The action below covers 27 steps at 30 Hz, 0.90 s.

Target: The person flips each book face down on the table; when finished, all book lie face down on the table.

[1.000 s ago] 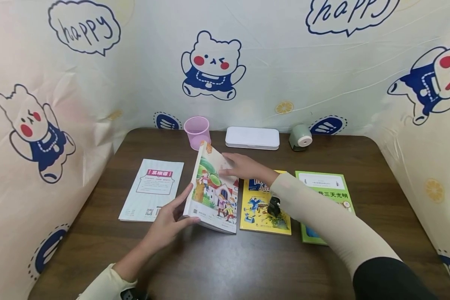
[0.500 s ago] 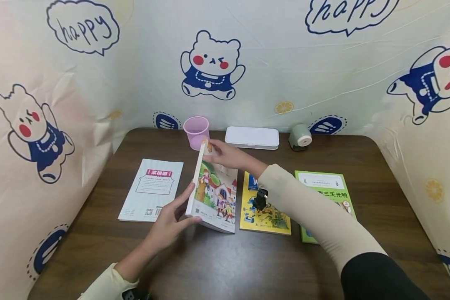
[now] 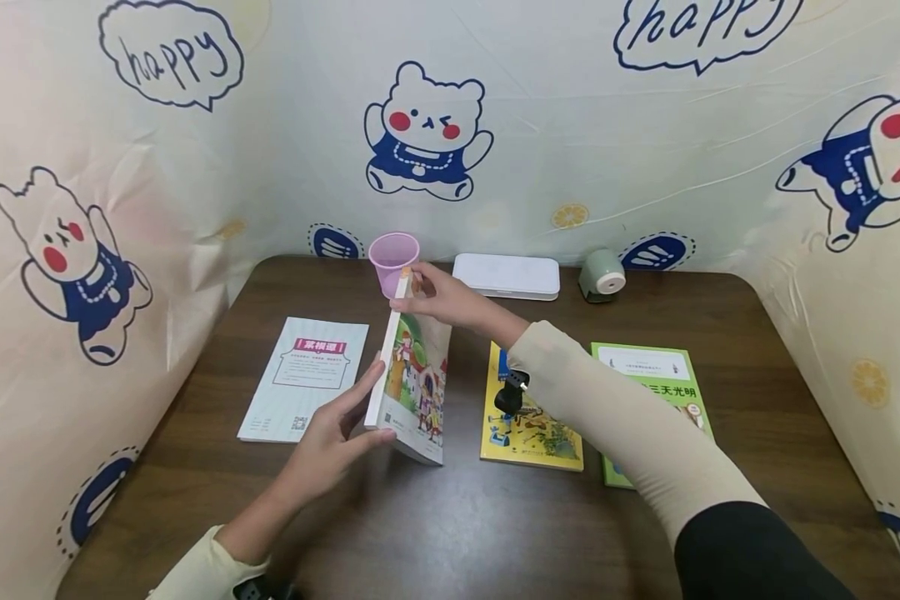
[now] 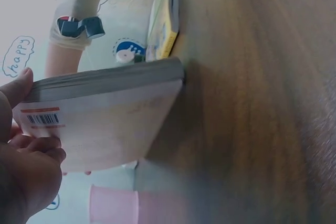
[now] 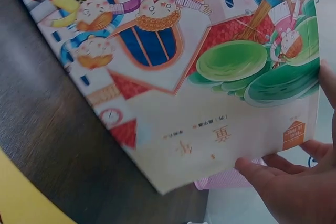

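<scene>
A thick illustrated book (image 3: 412,383) stands tilted on the table, spine up and leaning, its front cover toward the right. My left hand (image 3: 337,433) grips the near end of its spine, thumb on the front cover. In the left wrist view the fingers lie on the back cover near a barcode, and the page edges (image 4: 105,80) face the camera. At the far end my right hand (image 3: 450,298) pinches the book's top corner, thumb on the cover. The right wrist view shows the cover picture (image 5: 157,40) of cartoon children with that hand at the corner.
A pale blue book (image 3: 303,379) lies left; a yellow book (image 3: 528,433) and a green book (image 3: 637,354) lie right, partly under the right arm. Along the back stand a pink cup (image 3: 393,250), a white case (image 3: 506,275) and a grey-green object (image 3: 602,275). A printed cloth hangs behind.
The book has tipped up more steeply, its front cover turning away to the right. My right hand has slid from the cover's right side to the top corner by the spine.
</scene>
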Motion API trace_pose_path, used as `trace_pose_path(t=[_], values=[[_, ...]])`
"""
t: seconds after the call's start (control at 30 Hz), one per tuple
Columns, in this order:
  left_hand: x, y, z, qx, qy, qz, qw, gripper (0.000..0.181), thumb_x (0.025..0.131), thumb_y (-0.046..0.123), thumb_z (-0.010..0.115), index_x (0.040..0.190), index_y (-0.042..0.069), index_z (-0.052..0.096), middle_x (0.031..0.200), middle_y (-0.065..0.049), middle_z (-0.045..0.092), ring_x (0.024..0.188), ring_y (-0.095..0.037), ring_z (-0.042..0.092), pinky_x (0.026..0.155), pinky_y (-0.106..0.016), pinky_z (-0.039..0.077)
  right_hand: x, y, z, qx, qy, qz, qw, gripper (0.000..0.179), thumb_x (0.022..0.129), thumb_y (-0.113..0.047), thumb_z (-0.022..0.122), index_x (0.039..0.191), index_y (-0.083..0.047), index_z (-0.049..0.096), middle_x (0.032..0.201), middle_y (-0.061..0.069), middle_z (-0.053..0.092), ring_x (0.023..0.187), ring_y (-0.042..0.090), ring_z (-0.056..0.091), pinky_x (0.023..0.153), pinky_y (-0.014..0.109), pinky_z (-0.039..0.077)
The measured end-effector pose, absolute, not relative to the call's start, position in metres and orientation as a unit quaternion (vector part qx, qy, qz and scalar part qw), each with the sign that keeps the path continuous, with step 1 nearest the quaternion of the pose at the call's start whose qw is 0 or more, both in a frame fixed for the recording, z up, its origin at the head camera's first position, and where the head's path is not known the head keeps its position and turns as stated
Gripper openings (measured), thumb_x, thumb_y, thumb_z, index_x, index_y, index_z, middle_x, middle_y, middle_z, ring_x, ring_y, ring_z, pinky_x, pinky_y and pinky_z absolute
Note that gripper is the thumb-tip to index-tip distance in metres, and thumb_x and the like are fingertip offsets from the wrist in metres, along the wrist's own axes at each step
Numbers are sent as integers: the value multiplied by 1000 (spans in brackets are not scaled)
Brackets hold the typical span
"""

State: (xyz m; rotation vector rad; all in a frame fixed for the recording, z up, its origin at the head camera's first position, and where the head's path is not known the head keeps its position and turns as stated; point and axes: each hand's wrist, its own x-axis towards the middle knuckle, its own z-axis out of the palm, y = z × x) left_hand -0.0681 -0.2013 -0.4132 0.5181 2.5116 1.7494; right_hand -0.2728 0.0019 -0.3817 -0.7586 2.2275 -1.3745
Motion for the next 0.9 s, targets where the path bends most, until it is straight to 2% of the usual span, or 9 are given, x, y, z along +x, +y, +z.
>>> trace_pose_path(t=[0.13,0.23,0.4,0.57,0.7,0.9], values=[[-67,-205,-407,176,814,553,6,85,89,7,80,161,17,35,171,-2,22,154,-22,27,116,-27,33,-274,-1,-380,-274,781,-520,211,83,96,-45,70,161,-15,28,163,14,35,149,34,37,113,55,43],[-66,-210,-402,189,828,528,-9,84,88,5,80,160,15,38,170,-5,24,154,-17,26,116,-21,30,-274,-4,-379,-279,770,-531,215,83,96,-42,70,161,-14,27,163,16,35,148,33,40,112,53,45],[-65,-219,-387,223,865,448,-44,84,86,5,82,158,11,41,167,-11,31,152,-14,31,117,-12,26,-274,-10,-378,-281,762,-542,216,79,97,-40,70,159,-16,27,165,14,33,151,31,37,114,50,44],[-64,-226,-374,223,896,381,-41,87,84,13,85,159,16,41,165,-8,35,149,-20,37,114,-8,24,-274,-16,-378,-286,748,-557,222,74,99,-32,69,157,-14,27,164,16,35,148,32,41,111,49,47],[-63,-225,-375,230,900,367,-37,88,83,13,86,159,13,42,165,-10,35,148,-27,38,115,-8,22,-274,-15,-383,-291,736,-568,225,74,99,-25,69,157,-12,25,161,18,39,144,32,46,109,46,49],[-63,-216,-384,229,900,370,-39,90,81,14,88,158,15,43,164,-8,37,146,-26,42,114,-9,25,-273,-5,-394,-301,725,-576,228,75,100,-23,68,158,-14,22,161,16,38,146,31,43,112,44,47]])
